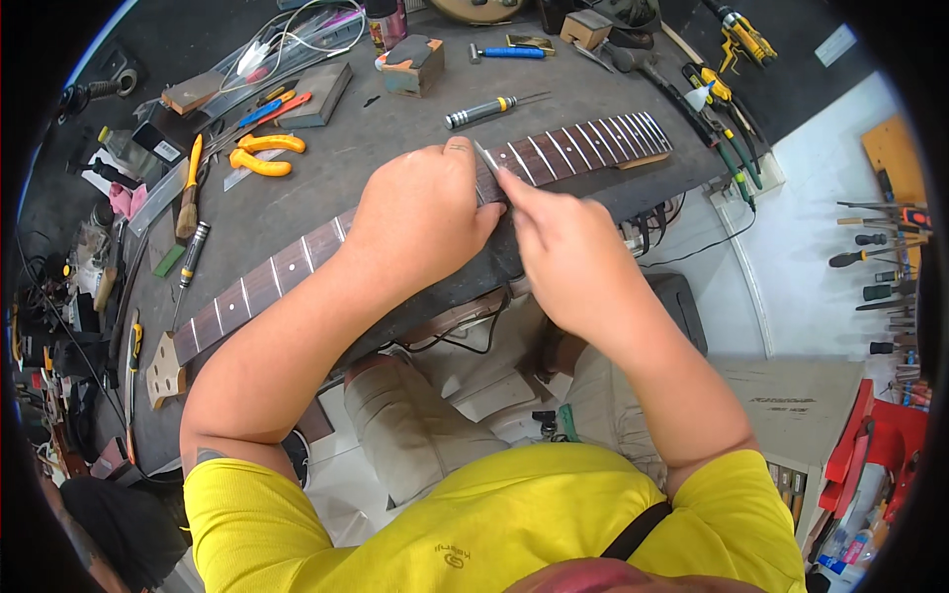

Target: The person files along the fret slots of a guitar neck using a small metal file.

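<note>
A bass or guitar neck [267, 284] with a dark fretboard, light frets and dot inlays lies slantwise across the bench, its pale headstock [166, 371] at the near left. My left hand [415, 208] is closed over the middle of the neck, thumb at its near edge. Just to the right, my right hand [573, 252] is closed, index finger stretched along a slim metal tool [484, 153], perhaps a file, lying against the fretboard beside my left knuckles. Most of that tool is hidden by my fingers. A screwdriver [479, 112] rests beyond the neck.
The dark bench [336, 163] holds yellow-handled pliers [267, 155], a brush [189, 203], another screwdriver [193, 257] and a small blue-handled hammer [509, 52]. A block [411, 67] stands at the back. Cables [736, 148] hang at the right edge; a cabinet [791, 400] stands near right.
</note>
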The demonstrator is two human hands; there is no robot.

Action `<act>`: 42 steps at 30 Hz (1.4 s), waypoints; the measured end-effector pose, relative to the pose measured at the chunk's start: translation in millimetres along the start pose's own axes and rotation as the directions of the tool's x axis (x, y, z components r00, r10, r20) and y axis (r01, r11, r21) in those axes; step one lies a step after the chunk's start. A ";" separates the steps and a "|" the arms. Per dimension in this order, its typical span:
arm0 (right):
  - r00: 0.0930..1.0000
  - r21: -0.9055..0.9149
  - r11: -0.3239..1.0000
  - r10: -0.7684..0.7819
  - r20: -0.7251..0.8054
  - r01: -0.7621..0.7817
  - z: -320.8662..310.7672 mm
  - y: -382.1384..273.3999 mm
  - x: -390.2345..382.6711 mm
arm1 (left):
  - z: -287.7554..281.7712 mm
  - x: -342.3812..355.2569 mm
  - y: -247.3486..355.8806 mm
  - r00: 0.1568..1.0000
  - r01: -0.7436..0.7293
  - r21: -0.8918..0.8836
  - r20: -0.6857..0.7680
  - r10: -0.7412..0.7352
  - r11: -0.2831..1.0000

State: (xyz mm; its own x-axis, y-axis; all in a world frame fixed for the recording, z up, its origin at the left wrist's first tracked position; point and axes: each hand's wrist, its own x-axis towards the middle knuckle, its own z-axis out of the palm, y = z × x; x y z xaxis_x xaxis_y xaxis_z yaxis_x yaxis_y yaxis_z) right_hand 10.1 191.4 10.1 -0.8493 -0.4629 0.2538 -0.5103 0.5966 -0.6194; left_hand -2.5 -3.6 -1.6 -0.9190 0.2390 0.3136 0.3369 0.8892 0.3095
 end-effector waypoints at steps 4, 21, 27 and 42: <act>0.999 0.029 0.999 0.018 -0.035 -0.017 7.7 -5.7 -4.2 | 0.5 -3.1 -5.8 1.000 0.020 0.010 -0.006 -0.020 1.000; 1.000 0.029 1.000 -0.001 -0.015 0.002 1.3 1.1 -6.7 | 0.5 -0.6 -1.3 0.999 -0.013 0.001 -0.030 0.013 1.000; 0.999 0.072 0.997 0.038 0.009 -0.039 -1.1 -2.4 -50.4 | 1.7 -2.8 -6.0 1.000 0.005 0.013 -0.030 -0.005 1.000; 0.999 0.057 0.997 0.041 0.023 -0.042 6.1 2.2 -28.8 | -0.1 -1.7 0.1 0.999 0.046 0.040 0.007 -0.046 0.998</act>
State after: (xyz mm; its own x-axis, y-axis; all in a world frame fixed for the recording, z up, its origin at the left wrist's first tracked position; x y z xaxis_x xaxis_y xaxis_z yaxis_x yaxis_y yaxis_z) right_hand 34.2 202.0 -3.1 -0.8660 -0.4533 0.2114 -0.4658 0.5770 -0.6709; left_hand -0.9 -4.0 -2.0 -0.9350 0.2004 0.2926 0.2859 0.9141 0.2875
